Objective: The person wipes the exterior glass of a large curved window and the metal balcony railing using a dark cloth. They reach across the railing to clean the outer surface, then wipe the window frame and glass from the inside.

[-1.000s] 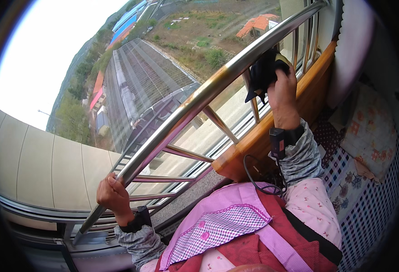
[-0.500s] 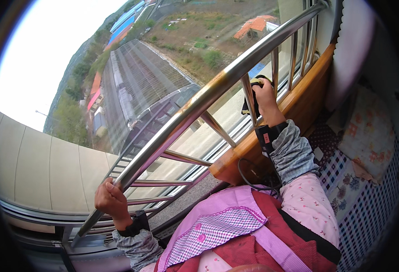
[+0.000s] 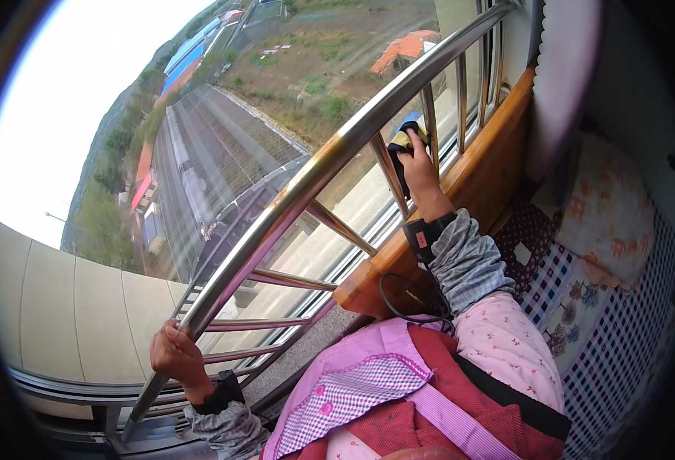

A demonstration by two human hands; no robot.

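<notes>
Head view, looking down: a person by a window w/ both hands at a slanting metal rail (image 3: 291,180). L hand (image 3: 176,354) is closed round the rail's lower L end, fingers curled over it. R hand (image 3: 423,176), partly closed, grips a black & yellow cloth (image 3: 395,149) below the rail, in the area btwn two upright metal bars (image 3: 387,165); can't tell if the cloth touches either bar. A wooden ledge (image 3: 498,130) runs just below the R hand. Both wrists wear black bands, w/ a dark cable (image 3: 387,295) looping near the R one. Clothing: grey sleeves, pink floral trouser leg or similar, red garment & purple apron (image 3: 368,387) w/ a checked panel. Far R: checked fabric (image 3: 621,337) w/ a floral cushion-like item (image 3: 610,207) on it. Bkgd, outside: pale curved wall (image 3: 54,299), long dark ribbed roof (image 3: 230,146), blue roofs (image 3: 188,57), orange-roofed house (image 3: 405,50), trees & brownish field.
</notes>
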